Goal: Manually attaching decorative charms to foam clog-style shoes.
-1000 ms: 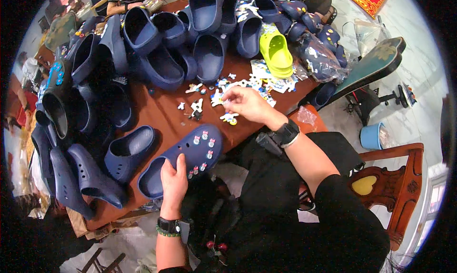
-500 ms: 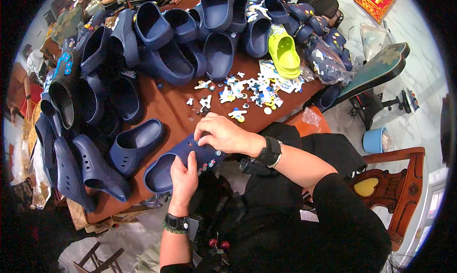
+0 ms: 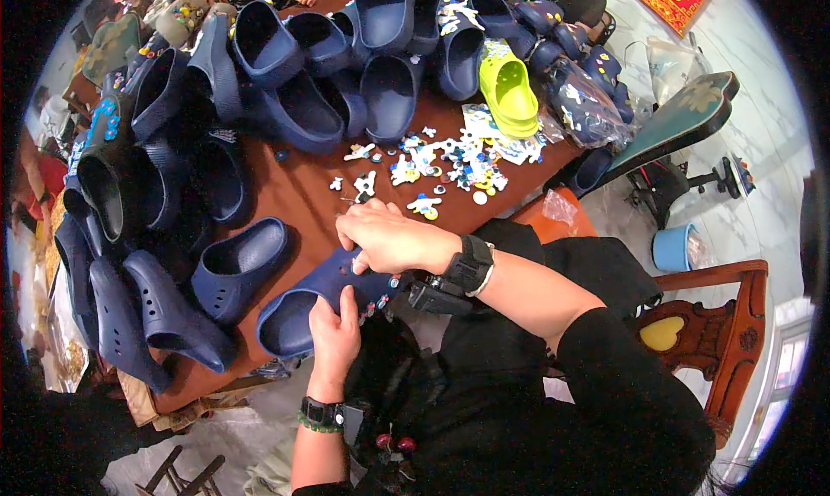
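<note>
A navy clog (image 3: pixel 290 323) lies tilted at the table's near edge, close to my body. My left hand (image 3: pixel 335 330) is closed on its side, thumb up along the edge of the opening. Over the toe part bends my right hand (image 3: pixel 393 239), fingers curled and pressed together against the upper; whatever is between the fingertips is hidden. Small coloured shoe charms (image 3: pixel 381 302) sit along the clog's near side, partly covered by my right wrist. Beyond my right hand, loose white, blue and yellow charms (image 3: pixel 471 163) lie in a pile on the brown tablecloth (image 3: pixel 298 189).
Many navy clogs (image 3: pixel 389 98) crowd the table's far and left sides, with a single navy clog (image 3: pixel 240 271) left of my hands. A lime green clog (image 3: pixel 508 90) stands behind the charms. To the right are a wooden chair (image 3: pixel 735 358) and a blue bucket (image 3: pixel 673 248).
My right hand has moved slightly nearer over the clog's toe and now covers more of its holes. My left hand keeps its hold. The whole view has shifted a little.
</note>
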A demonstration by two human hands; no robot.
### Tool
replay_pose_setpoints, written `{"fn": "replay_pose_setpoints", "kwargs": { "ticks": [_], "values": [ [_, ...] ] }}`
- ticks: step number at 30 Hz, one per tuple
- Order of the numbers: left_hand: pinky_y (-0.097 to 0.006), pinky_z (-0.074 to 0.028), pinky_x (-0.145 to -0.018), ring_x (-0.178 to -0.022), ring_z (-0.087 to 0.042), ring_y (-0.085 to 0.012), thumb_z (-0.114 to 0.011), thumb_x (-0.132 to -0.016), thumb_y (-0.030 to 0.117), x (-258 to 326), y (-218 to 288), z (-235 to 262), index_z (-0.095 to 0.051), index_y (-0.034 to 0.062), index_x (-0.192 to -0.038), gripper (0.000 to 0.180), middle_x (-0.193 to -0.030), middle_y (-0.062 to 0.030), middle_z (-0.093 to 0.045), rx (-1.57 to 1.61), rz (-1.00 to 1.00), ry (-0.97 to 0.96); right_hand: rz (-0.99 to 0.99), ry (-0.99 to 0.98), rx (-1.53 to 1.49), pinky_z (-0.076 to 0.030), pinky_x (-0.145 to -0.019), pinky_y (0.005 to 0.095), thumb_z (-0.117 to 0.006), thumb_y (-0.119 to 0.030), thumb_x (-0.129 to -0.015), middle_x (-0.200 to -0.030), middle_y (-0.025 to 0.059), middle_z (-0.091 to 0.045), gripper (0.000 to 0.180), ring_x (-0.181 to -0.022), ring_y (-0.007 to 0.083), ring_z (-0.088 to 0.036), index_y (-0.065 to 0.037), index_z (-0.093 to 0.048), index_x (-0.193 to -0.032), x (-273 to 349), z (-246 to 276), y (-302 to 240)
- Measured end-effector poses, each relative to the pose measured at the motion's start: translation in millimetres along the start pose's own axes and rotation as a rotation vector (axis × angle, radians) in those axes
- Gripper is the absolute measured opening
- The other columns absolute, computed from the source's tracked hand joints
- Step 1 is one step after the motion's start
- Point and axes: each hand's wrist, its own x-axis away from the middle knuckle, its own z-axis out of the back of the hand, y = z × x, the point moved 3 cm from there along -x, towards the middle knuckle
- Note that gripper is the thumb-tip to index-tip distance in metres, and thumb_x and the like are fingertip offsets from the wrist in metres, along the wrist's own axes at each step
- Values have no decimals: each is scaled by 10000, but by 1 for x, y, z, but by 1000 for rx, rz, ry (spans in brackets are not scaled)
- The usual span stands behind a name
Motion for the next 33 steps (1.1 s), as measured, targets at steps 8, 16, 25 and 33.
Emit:
{"fn": "replay_pose_setpoints", "kwargs": {
  "ticks": [8,16,25,33],
  "values": [
    [-350,-490,-778,-860,-644,-237,-546,-957,166,-1,2,-1,-612,-43,-1065,245,-967,-169,-679,53,163,-57,-59,-67,110,-373,-827,481,-720,-132,-759,-960,121,-662,322,-971,354,-578,-65,-519,-1002,-3,-1,-10],
    [-282,-469,-781,-865,-577,-128,-563,-964,251,7,-8,2,-618,-61,-1056,330,-957,-88,-663,297,421,101,222,2,-280,-492,-830,424,-722,-205,-789,-993,157,-665,266,-987,331,-628,-42,-644,-984,-30,21,42],
    [-296,-484,-800,-877,-624,-165,-599,-927,175,9,-2,9,-600,-37,-1054,247,-988,-87,-669,508,580,-31,41,372,425,-519,-718,478,-572,-53,-776,-864,219,-641,103,-830,405,-640,-9,-660,-807,-81,40,139],
    [-316,-445,-855,-901,-583,-158,-597,-912,218,13,14,8,-597,10,-962,213,-948,-59,-634,799,718,164,18,432,363,-493,-744,480,-492,-123,-871,-886,256,-586,179,-865,419,-612,5,-613,-900,-82,30,129]
  ]
}}
